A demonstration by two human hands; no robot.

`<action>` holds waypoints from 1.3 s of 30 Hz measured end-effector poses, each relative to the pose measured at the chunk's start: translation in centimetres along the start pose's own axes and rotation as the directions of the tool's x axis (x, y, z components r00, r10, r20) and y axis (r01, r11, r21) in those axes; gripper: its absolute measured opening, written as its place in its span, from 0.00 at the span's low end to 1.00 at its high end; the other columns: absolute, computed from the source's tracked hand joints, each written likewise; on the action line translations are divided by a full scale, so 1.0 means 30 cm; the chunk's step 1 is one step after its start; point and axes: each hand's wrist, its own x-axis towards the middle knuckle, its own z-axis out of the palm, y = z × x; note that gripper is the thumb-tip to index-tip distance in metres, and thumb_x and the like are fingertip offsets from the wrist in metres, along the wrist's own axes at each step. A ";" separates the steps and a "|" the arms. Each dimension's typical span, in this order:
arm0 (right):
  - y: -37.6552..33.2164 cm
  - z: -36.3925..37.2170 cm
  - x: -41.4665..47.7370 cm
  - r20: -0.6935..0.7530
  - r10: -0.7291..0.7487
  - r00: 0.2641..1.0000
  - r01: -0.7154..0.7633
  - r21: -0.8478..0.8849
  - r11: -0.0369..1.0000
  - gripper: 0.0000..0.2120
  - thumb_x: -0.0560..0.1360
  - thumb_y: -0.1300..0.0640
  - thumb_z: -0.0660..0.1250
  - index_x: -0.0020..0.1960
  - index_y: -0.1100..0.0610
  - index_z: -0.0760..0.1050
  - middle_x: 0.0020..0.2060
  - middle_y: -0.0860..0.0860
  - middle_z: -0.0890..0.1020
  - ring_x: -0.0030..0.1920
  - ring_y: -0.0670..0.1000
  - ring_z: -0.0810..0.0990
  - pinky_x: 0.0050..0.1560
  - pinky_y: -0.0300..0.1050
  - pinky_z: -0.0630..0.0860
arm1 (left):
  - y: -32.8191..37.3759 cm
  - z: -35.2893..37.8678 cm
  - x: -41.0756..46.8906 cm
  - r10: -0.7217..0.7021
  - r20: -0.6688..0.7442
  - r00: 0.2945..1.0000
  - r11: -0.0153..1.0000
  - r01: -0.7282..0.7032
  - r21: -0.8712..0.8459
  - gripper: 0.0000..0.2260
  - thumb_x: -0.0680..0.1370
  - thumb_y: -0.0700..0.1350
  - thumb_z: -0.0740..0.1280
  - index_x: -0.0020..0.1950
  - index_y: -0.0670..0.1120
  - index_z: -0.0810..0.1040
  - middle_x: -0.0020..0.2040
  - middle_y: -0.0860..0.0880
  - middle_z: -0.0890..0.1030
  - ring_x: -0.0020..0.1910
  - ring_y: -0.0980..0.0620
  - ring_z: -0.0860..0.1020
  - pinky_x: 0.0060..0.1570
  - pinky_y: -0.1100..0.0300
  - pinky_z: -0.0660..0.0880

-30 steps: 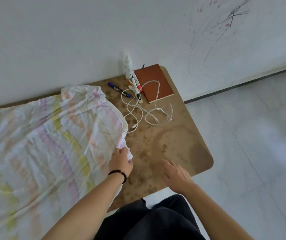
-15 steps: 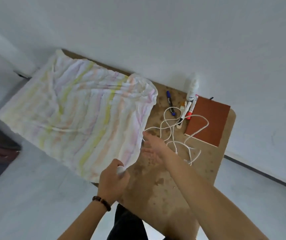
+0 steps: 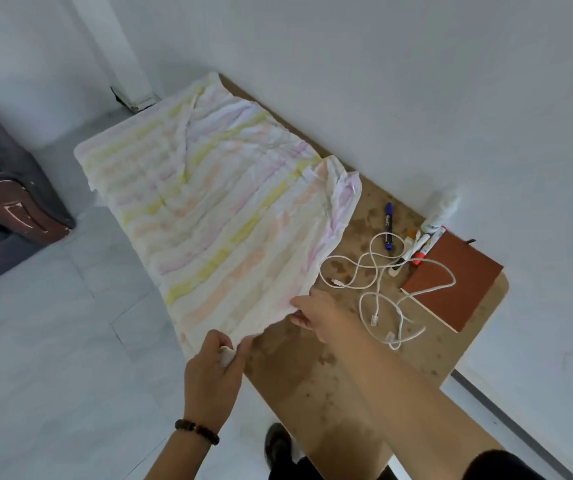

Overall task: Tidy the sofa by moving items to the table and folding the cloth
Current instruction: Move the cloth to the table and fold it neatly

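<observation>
1. At the far left stands the sofa (image 3: 8, 188), dark, with a brown arm; no loose item shows on the part in view.
2. The striped cloth (image 3: 209, 209) lies spread flat over the left half of the table (image 3: 347, 393), its far edge near the wall and its left side hanging past the table's end. It looks thin, light and soft, creased all over, so it should fold easily but slide and wrinkle; the corners and hems are the likely places to take hold.
3. The left hand (image 3: 214, 379), a bead bracelet at its wrist, is pinched closed on the cloth's near corner.
4. The right hand (image 3: 316, 315) rests at the cloth's near edge just beside it, fingers curled on the hem; whether it grips firmly cannot be told.
5. To the right, a white cable (image 3: 378, 289) lies in loose loops, partly over a brown notebook (image 3: 451, 285).
6. A blue marker (image 3: 388, 226), other markers (image 3: 416, 249) and a white bottle (image 3: 441, 213) lie near the wall.
7. No container is in view; everything sits bare on the table.
</observation>
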 end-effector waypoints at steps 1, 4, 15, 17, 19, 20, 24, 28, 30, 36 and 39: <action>0.006 -0.005 -0.010 0.008 -0.043 0.999 0.043 -0.027 0.999 0.10 0.75 0.65 0.66 0.55 0.57 0.77 0.53 0.55 0.83 0.50 0.54 0.82 0.39 0.42 0.81 | -0.027 0.007 0.001 -0.028 0.076 0.997 0.998 0.024 0.054 0.14 0.74 0.52 0.71 0.40 0.51 0.67 0.26 0.54 0.70 0.25 0.53 0.69 0.27 0.67 0.64; 0.016 -0.026 -0.055 0.018 -0.115 0.993 0.117 -0.190 0.975 0.12 0.74 0.60 0.66 0.56 0.54 0.79 0.48 0.53 0.82 0.44 0.51 0.81 0.35 0.40 0.75 | -0.109 0.048 0.002 -0.065 0.273 0.960 0.971 -0.003 0.241 0.08 0.77 0.53 0.69 0.50 0.53 0.72 0.36 0.54 0.78 0.35 0.56 0.75 0.33 0.67 0.68; -0.274 -0.314 0.143 -0.118 -0.314 0.942 0.205 -0.540 0.816 0.08 0.74 0.61 0.62 0.41 0.61 0.78 0.33 0.52 0.75 0.38 0.54 0.75 0.36 0.38 0.73 | -0.151 0.328 0.044 -0.226 0.380 0.897 0.859 0.000 0.512 0.10 0.82 0.44 0.55 0.57 0.50 0.75 0.52 0.49 0.76 0.50 0.48 0.77 0.48 0.57 0.72; -0.357 -0.362 0.235 -0.136 -0.338 0.931 0.197 -0.592 0.781 0.10 0.76 0.61 0.61 0.50 0.58 0.80 0.44 0.53 0.79 0.50 0.57 0.78 0.46 0.42 0.74 | -0.138 0.361 0.025 -0.306 0.324 0.895 0.835 0.090 0.542 0.07 0.81 0.44 0.56 0.52 0.49 0.73 0.49 0.50 0.77 0.47 0.48 0.77 0.46 0.56 0.72; -0.433 -0.404 0.351 -0.164 -0.364 0.917 0.197 -0.607 0.770 0.16 0.77 0.58 0.60 0.62 0.61 0.77 0.58 0.56 0.80 0.59 0.59 0.78 0.56 0.46 0.74 | -0.120 0.382 0.002 -0.400 0.233 0.887 0.809 0.221 0.545 0.06 0.81 0.44 0.55 0.47 0.48 0.70 0.44 0.51 0.77 0.42 0.49 0.76 0.42 0.56 0.69; -0.465 -0.420 0.409 -0.182 -0.361 0.915 0.185 -0.606 0.774 0.17 0.78 0.56 0.60 0.62 0.62 0.76 0.60 0.58 0.80 0.60 0.60 0.78 0.57 0.48 0.75 | -0.111 0.391 -0.007 -0.448 0.179 0.876 0.795 0.298 0.528 0.07 0.81 0.44 0.56 0.45 0.48 0.70 0.42 0.51 0.77 0.40 0.49 0.75 0.41 0.55 0.68; -0.565 -0.459 0.589 -0.224 -0.397 0.890 0.162 -0.659 0.735 0.25 0.80 0.44 0.59 0.64 0.64 0.73 0.60 0.61 0.78 0.59 0.61 0.79 0.56 0.51 0.76 | -0.062 0.401 -0.040 -0.565 0.037 0.824 0.744 0.490 0.454 0.09 0.80 0.43 0.57 0.39 0.47 0.68 0.32 0.50 0.76 0.32 0.50 0.73 0.33 0.55 0.67; -0.607 -0.463 0.647 -0.237 -0.388 0.891 0.193 -0.576 0.794 0.29 0.80 0.39 0.59 0.65 0.63 0.75 0.61 0.61 0.79 0.59 0.61 0.79 0.49 0.47 0.74 | -0.008 0.388 -0.070 -0.570 -0.028 0.821 0.707 0.508 0.493 0.09 0.79 0.43 0.58 0.38 0.47 0.67 0.27 0.48 0.73 0.27 0.49 0.70 0.28 0.57 0.66; -0.614 -0.476 0.633 -0.233 -0.358 0.904 0.238 -0.421 0.875 0.23 0.82 0.47 0.58 0.67 0.63 0.73 0.63 0.60 0.78 0.62 0.60 0.78 0.53 0.47 0.73 | 0.018 0.374 -0.077 -0.544 -0.059 0.837 0.707 0.495 0.505 0.09 0.79 0.46 0.59 0.39 0.48 0.67 0.26 0.48 0.74 0.26 0.48 0.72 0.28 0.57 0.67; -0.746 -0.551 0.417 -0.229 -0.341 0.912 0.329 -0.092 0.940 0.19 0.81 0.55 0.57 0.70 0.60 0.70 0.59 0.55 0.79 0.37 0.45 0.74 0.31 0.34 0.71 | 0.087 0.293 -0.077 -0.444 0.003 0.896 0.710 0.350 0.611 0.23 0.68 0.71 0.68 0.46 0.54 0.66 0.28 0.54 0.76 0.26 0.57 0.72 0.26 0.62 0.67; -0.817 -0.639 0.230 -0.264 -0.386 0.884 0.391 -0.035 0.920 0.20 0.81 0.56 0.59 0.69 0.64 0.71 0.52 0.56 0.80 0.37 0.48 0.73 0.37 0.41 0.72 | 0.103 0.244 -0.082 -0.413 0.004 0.911 0.710 0.319 0.628 0.12 0.75 0.60 0.66 0.55 0.57 0.73 0.36 0.55 0.80 0.34 0.53 0.77 0.34 0.60 0.74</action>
